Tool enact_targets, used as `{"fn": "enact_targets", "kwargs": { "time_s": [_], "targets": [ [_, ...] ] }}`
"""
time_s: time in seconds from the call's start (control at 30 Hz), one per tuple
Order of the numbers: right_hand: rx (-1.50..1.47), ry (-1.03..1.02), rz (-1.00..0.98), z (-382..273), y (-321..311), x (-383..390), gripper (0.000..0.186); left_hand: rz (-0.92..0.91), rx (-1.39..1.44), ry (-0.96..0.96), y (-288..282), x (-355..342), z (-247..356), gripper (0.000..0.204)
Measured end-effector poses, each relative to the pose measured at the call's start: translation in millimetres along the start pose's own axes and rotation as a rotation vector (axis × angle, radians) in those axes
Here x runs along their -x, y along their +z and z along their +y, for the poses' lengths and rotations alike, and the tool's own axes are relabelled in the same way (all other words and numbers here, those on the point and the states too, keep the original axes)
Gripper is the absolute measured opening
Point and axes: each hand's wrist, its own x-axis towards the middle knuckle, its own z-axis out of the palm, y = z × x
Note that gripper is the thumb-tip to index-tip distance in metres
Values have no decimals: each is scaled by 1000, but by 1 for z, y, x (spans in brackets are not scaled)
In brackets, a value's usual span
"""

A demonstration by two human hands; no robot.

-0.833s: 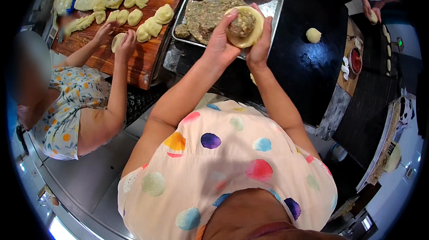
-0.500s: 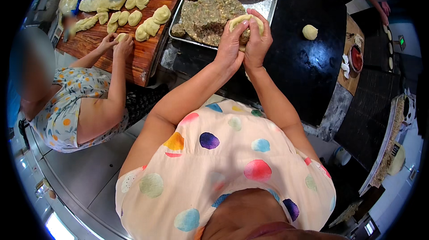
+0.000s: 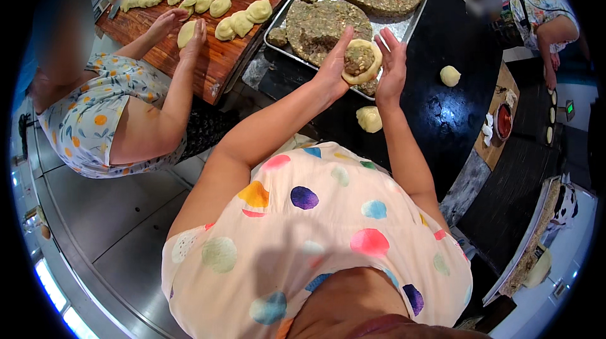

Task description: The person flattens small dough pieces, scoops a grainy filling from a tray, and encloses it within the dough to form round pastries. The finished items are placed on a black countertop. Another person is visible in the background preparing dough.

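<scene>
A round of dough (image 3: pixel 377 64) with a ball of chunky brown-green filling (image 3: pixel 359 59) in its middle sits between my hands, the filling facing up. My left hand (image 3: pixel 334 69) holds it from the left, thumb along the edge and the other fingers mostly hidden. On the other side my right hand (image 3: pixel 392 69) is open, its fingers stretched out beside the dough's rim; whether it touches is hard to tell. Just below my hands a pale dough ball (image 3: pixel 369 119) lies on the black table. A metal tray (image 3: pixel 278 26) with large mounds of filling (image 3: pixel 328 23) is right behind them.
Another dough ball (image 3: pixel 450 76) lies on the black table (image 3: pixel 435 108) to the right. At left, a co-worker handles a flat dough piece (image 3: pixel 187 34) over a wooden board (image 3: pixel 211 77) bearing several dough lumps. A red bowl (image 3: pixel 503 121) stands at the right; another person is beyond.
My hands have come apart from around the dough, and its filling now shows. The right hand's fingers have straightened. The view has shifted, uncovering the near dough ball.
</scene>
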Motion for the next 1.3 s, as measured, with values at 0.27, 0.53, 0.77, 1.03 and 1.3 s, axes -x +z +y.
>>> {"fn": "enact_targets", "kwargs": {
  "time_s": [0.27,0.53,0.77,1.03,1.3],
  "targets": [
    [774,-484,-94,11,21,15,27,344,-434,293,-12,-31,-26,54],
    [-318,7,186,-18,27,-17,36,66,-139,188,27,-15,5,61],
    [-35,-141,-74,-8,13,-17,31,-16,15,169,24,-22,0,40],
    [268,-428,97,-3,19,-3,23,38,-426,407,40,-14,-19,39],
    [165,-317,-64,-15,19,20,41,47,-146,377,25,-4,-25,39]
  ]
}}
